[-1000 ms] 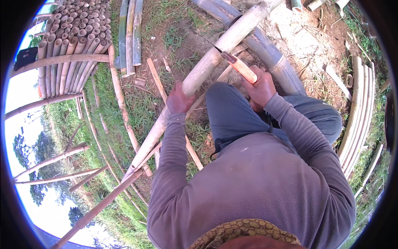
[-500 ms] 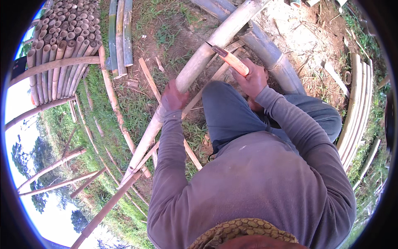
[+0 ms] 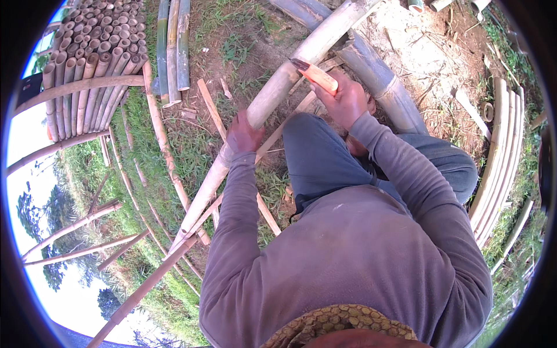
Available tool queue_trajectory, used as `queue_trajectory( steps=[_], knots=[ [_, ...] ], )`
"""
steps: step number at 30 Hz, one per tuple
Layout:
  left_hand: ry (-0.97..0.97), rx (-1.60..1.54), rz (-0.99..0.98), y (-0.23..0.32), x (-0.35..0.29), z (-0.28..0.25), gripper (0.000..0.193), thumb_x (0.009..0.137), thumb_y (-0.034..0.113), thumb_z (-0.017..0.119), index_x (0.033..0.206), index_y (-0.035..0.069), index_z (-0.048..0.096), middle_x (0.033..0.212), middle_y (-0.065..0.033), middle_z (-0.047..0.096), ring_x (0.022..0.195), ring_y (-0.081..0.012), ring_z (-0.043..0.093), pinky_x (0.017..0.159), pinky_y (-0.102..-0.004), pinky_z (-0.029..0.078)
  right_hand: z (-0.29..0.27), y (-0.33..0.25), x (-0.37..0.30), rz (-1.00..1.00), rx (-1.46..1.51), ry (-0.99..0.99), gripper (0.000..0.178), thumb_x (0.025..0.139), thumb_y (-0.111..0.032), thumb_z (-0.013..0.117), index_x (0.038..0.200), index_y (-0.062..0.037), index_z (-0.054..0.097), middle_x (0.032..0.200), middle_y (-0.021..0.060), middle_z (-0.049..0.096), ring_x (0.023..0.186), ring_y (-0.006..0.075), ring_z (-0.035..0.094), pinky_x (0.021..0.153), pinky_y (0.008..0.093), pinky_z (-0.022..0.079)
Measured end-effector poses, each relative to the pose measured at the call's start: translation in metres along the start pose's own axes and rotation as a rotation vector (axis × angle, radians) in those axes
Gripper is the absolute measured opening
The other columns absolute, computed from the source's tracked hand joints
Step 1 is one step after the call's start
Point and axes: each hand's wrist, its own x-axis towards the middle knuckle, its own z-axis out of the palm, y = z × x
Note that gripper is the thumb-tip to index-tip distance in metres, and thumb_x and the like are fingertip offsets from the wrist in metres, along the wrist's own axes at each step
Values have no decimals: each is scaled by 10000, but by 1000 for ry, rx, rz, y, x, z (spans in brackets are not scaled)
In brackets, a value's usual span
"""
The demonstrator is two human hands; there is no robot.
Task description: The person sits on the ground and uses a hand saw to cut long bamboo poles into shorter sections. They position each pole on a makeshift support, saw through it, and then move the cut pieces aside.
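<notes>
A long pale bamboo pole [image 3: 277, 93] runs slantwise from the lower left to the top, in front of my knees. My left hand [image 3: 243, 134] is wrapped over it, gripping it below the middle. My right hand [image 3: 345, 100] is closed round the orange handle of a bladed tool [image 3: 320, 79]. Its dark blade end meets the pole beside a node; whether it is a saw or a knife I cannot tell, as most of the blade is hidden. My knee [image 3: 313, 139] is bent close under the pole.
A thick grey bamboo pole [image 3: 380, 84] lies beneath the pale one. Thin split strips [image 3: 212, 108] cross the grass under it. Stacked bamboo lengths [image 3: 96, 69] rest on a rack at far left, several pale poles [image 3: 500, 156] at right, and greenish poles [image 3: 172, 52] at upper left.
My right hand has pushed the orange-handled tool up and left, so less of its dark blade shows past the pole. The left hand stays gripping the bamboo pole.
</notes>
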Motion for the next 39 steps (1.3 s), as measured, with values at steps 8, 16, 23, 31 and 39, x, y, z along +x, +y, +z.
queue_trajectory(
  steps=[8,16,23,31,39],
  knots=[
    [65,27,35,4,7,3,671,701,248,892,1301,119,620,1187,-209,714,1095,-447,697,937,-540,571,4,25,-20,53,74,-74,305,941,-295,775,1144,-77,708,911,201,740,835,420,740,730,487,565],
    [-5,-11,0,2,10,-2,734,717,259,891,1376,117,601,1216,-228,708,1120,-453,693,944,-541,569,2,40,-12,-12,53,-56,240,943,-260,759,1026,-61,653,808,151,705,734,304,711,710,415,547],
    [-368,-247,9,-28,33,-15,954,669,397,950,1442,25,533,1312,-271,687,1170,-455,697,1018,-488,555,15,56,-27,-46,63,4,185,938,-201,769,1040,-82,670,780,97,687,701,224,673,707,381,541],
    [-473,-125,12,-29,47,-8,936,666,466,929,1412,22,579,1157,-278,752,1078,-436,746,978,-470,586,17,66,-20,18,16,-51,191,939,-178,779,1018,-35,679,784,100,684,714,192,663,701,358,535],
    [-369,-22,-34,-9,37,-16,874,689,465,903,1405,60,610,1116,-264,767,1043,-428,759,929,-497,606,2,-33,35,98,-132,-141,358,905,-348,714,1038,-15,720,924,251,755,897,453,739,815,524,575]
  ],
)
